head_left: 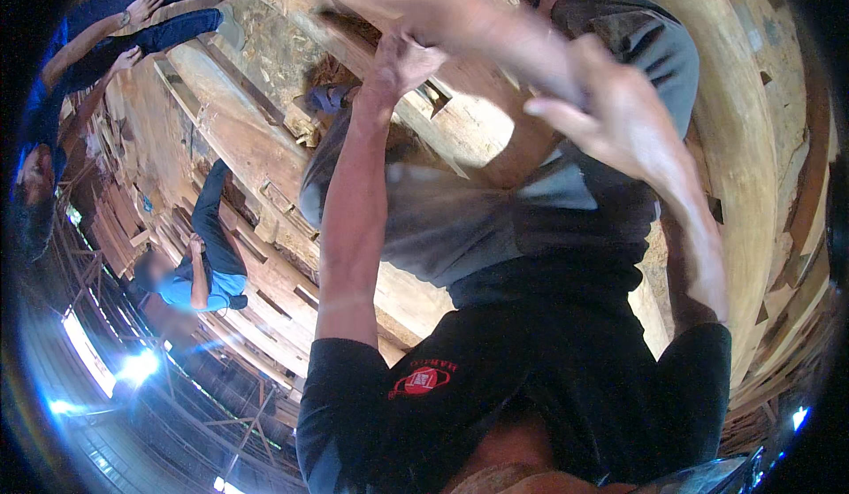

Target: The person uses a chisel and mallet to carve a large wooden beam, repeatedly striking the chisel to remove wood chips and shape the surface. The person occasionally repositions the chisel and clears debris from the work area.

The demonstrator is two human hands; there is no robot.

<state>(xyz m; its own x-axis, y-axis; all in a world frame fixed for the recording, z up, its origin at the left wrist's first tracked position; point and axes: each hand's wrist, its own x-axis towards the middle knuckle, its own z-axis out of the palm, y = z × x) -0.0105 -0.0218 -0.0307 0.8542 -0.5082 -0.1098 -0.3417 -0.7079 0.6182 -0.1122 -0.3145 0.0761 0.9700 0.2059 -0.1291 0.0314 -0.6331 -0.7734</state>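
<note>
Black shirt [575, 361] fills the near view. Beyond, the left hand [402, 65] curls, its hold unclear; the blurred right hand [619, 114], thumb out, meets a blurred bar [478, 25], grip untellable. Beneath them, a wooden beam [464, 136] looks heavy, stiff, best held by its long edges.

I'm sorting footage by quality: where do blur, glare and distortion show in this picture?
In the head view, the right hand is smeared, the left hand clearer; a bright light flares at lower left and a patch of wood looks washed out; the head view's fisheye bends timbers along the right rim.
</note>
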